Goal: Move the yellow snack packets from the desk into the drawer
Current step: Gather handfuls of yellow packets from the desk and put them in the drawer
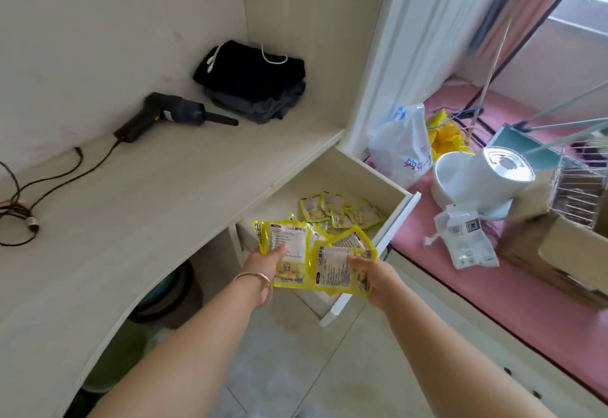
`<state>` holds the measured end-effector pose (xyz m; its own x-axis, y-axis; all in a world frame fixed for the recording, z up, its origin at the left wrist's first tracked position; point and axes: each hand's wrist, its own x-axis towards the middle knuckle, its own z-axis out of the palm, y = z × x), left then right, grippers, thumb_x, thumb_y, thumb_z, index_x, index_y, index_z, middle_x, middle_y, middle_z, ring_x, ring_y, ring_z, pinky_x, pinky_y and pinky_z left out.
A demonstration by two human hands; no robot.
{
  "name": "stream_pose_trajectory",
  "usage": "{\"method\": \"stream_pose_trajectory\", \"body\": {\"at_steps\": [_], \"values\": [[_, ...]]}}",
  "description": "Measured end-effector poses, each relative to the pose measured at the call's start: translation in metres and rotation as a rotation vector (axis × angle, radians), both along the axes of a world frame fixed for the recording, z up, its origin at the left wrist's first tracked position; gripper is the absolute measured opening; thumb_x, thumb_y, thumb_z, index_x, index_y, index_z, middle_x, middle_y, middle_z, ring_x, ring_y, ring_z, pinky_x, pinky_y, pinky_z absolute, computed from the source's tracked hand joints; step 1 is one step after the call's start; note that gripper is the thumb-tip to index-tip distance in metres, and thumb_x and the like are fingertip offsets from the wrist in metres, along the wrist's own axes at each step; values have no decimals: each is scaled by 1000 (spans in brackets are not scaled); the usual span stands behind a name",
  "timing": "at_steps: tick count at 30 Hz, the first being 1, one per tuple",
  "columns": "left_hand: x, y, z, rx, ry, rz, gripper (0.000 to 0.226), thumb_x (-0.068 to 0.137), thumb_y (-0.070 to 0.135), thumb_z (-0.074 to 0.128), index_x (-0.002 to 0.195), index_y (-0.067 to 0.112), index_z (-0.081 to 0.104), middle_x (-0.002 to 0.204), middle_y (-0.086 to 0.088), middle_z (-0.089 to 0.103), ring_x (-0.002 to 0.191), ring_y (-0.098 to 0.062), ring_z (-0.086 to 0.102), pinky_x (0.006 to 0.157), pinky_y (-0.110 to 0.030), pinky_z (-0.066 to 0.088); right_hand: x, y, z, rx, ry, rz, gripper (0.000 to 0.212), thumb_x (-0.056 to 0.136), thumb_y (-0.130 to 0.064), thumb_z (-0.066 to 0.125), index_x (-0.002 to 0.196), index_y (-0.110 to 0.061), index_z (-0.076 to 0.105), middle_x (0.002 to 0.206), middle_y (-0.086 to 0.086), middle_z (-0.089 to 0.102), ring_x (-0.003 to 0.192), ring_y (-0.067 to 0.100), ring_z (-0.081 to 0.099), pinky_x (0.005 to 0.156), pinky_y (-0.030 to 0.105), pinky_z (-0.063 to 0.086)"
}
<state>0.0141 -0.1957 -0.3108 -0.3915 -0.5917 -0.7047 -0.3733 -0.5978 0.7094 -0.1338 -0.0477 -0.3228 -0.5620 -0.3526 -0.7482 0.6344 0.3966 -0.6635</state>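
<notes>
The snack packets [289, 253] are yellow with white printed panels. The surface [131, 193] is pale wood-grain, the drawer [365, 174] cream, the folded clothes [253, 78] black and grey, the mat [493, 292] pink.

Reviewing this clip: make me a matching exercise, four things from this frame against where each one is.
Things:
1. handheld blower
2. folded dark clothes
3. small yellow packets
4. white plastic bag

Places:
A. inside the open drawer
B. desk's far corner
C. on the pink surface right of the drawer
D. on the desk, cable attached

Pairs: 1-D, 2-B, 3-A, 4-C
</notes>
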Motion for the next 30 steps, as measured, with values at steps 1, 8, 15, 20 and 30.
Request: {"method": "stream_pose_trajectory", "body": {"at_steps": [1,8,15,20,30], "values": [[-13,-3,-2,-1,-14,-19,26,85,29,67,102,10,62,101,-11,69,90,-27,67,83,-41,55,-8,-2,-6,11,-2,-28,34,77,-11,73,108,-3,62,110,23,69,103,41,66,94,55,50],[-96,-71,-68,1,-98,-143,51,68,34,69,110,7,61,110,-17,68,101,-34,65,97,-51,49,-61,-48,-39,152,-31,-246,18,84,-10,67,100,-4,62,101,19,68,95,35,66,92,46,53],[-167,-122,-80,75,-187,-321,22,74,23,67,93,13,61,106,-16,69,99,-35,66,90,-41,51,-108,-98,-72,277,-87,-404,21,86,-19,66,101,-5,60,84,9,59,84,26,56,82,38,46],[-204,-134,-120,121,-209,-312,22,83,24,68,103,19,62,114,-9,68,108,-31,63,102,-49,45,-134,-115,-102,273,-196,-578,44,83,-23,70,119,-2,56,111,11,62,95,26,56,81,37,41],[-286,-145,-181,172,-280,-157,56,88,36,62,128,1,47,115,-9,46,98,-27,49,81,-43,56,-192,-136,-167,132,-295,-830,31,82,-13,71,110,-6,62,95,9,68,86,26,66,82,40,54]]}}
